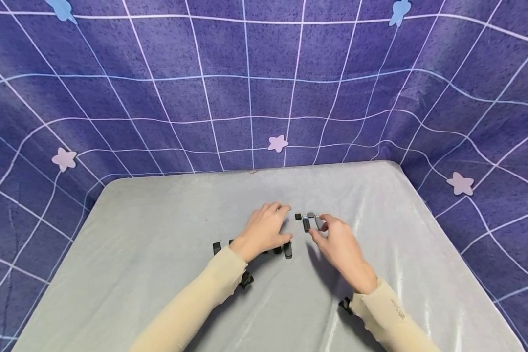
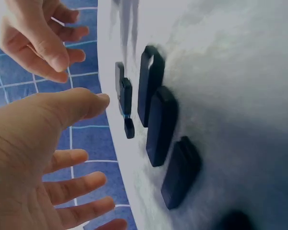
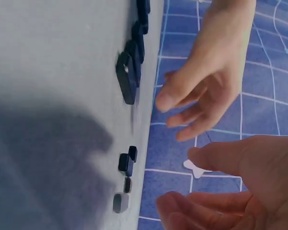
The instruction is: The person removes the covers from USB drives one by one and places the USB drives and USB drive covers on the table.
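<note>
My left hand [image 1: 266,230] hovers over a row of black USB sticks, its fingers spread and nothing held. The nearest black stick [image 1: 288,250] lies just below its thumb; several others are partly hidden by the hand and sleeve. To the right lie a small black cap [image 1: 297,216], a black USB stick [image 1: 306,224] with its plug bare, and a grey cap [image 1: 310,214]. A grey USB stick [image 3: 120,203] lies beside them. My right hand [image 1: 341,244] is above the grey stick, thumb and fingers apart; the right wrist view shows nothing between them.
A grey cloth [image 1: 158,210] covers the table. Purple curtains [image 1: 264,98] with a grid pattern stand behind and at both sides. Another black stick [image 1: 217,248] lies left of the left hand. Black wrist devices [image 1: 246,280] sit under both cuffs.
</note>
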Action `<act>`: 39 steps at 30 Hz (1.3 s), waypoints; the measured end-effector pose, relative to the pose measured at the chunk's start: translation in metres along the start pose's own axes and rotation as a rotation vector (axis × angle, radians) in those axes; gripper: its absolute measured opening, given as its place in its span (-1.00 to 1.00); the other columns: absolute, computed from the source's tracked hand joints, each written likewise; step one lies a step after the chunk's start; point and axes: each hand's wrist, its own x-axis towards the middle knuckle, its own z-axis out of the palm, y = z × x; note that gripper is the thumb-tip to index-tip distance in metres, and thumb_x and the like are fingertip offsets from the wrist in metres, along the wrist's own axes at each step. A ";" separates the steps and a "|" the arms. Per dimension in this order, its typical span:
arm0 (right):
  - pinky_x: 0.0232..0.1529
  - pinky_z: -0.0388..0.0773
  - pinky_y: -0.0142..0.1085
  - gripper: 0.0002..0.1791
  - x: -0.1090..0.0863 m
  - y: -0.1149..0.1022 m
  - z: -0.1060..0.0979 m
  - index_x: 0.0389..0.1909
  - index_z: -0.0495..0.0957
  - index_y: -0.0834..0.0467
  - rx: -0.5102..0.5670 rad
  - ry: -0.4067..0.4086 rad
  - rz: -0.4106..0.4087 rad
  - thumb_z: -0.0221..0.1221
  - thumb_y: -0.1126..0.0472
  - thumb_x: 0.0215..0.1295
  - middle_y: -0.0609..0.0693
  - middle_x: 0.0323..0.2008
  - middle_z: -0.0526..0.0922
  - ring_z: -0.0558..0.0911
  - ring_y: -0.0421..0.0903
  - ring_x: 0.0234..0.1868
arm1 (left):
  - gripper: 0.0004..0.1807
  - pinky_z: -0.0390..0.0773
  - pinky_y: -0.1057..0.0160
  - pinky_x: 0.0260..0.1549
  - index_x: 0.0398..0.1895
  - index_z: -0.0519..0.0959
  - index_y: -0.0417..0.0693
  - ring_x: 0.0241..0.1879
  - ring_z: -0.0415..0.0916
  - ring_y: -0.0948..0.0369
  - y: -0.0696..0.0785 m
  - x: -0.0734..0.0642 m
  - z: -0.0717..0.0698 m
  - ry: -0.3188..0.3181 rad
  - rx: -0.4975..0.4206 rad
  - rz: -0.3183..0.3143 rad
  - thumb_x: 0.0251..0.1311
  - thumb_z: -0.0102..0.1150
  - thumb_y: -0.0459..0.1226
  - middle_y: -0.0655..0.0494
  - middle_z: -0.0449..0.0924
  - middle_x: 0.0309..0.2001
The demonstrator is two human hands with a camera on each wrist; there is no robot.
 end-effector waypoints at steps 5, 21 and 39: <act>-0.16 0.70 -0.02 -0.38 -0.018 0.004 -0.003 0.27 0.48 0.38 -0.004 0.017 -0.130 0.41 0.21 0.25 0.24 -0.16 0.72 0.73 0.10 -0.24 | -0.11 0.50 -0.16 0.24 0.51 0.34 0.02 0.33 0.42 -0.05 -0.001 -0.030 -0.003 0.024 0.008 0.006 0.19 0.33 0.19 -0.05 0.48 0.35; 0.31 0.46 0.21 0.10 -0.054 0.017 -0.021 0.48 0.29 0.33 -0.190 -0.030 -0.467 0.40 -0.33 0.14 0.33 0.33 0.50 0.49 0.38 0.34 | 0.23 0.33 -0.29 0.34 0.61 0.19 0.08 0.53 0.18 -0.18 0.004 -0.114 -0.001 0.087 0.003 -0.142 -0.03 0.04 0.60 -0.08 0.31 0.51; 0.48 0.27 0.14 0.19 -0.045 0.016 0.005 0.52 0.17 0.41 -0.249 -0.280 -0.522 0.29 -0.41 0.21 0.40 0.50 0.24 0.25 0.36 0.52 | 0.24 0.17 -0.39 0.41 0.63 0.17 0.16 0.61 -0.05 -0.22 0.000 -0.167 0.021 0.133 0.042 -0.148 -0.07 0.13 0.59 -0.13 0.16 0.59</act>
